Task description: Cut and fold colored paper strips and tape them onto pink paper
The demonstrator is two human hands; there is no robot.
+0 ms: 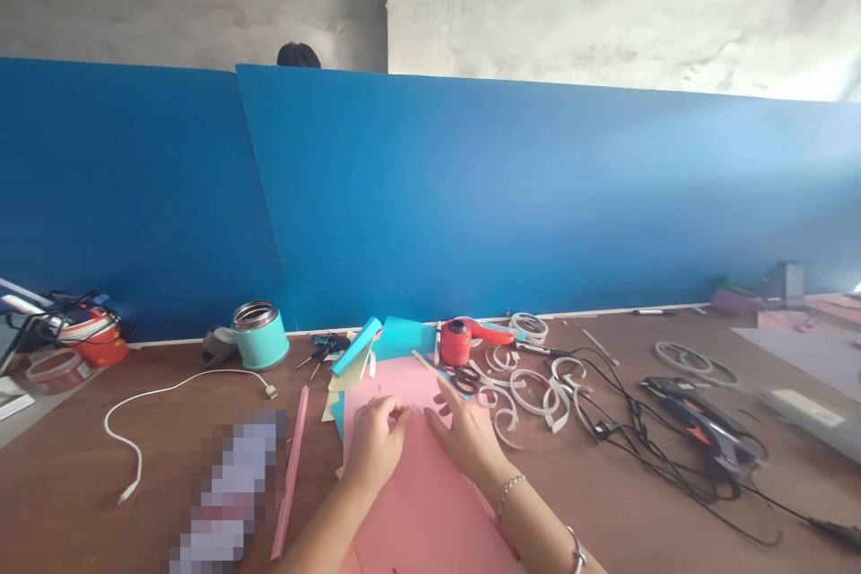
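Note:
Pink paper (421, 502) lies in front of me on the brown table, under both hands. Over its left part is my left hand (378, 439), thumb and forefinger pinched together; what sits in the pinch, if anything, is too small to make out. Facing it, my right hand (467, 435) hovers close to the paper, its fingers apart and holding nothing I can see. A thin pale strip (425, 363) lies near the paper's far edge, just beyond the right fingertips. Scissors (464, 379) with dark handles rest to the right of that hand.
Curled white strips (531, 390), a red spool (456, 343) and black cables (636, 430) spread rightward. Leftward are a pink strip (291, 475), a white cable (138, 430) and a turquoise container (260, 336). A blue partition (504, 197) stands behind; a person's head (300, 55) shows above it.

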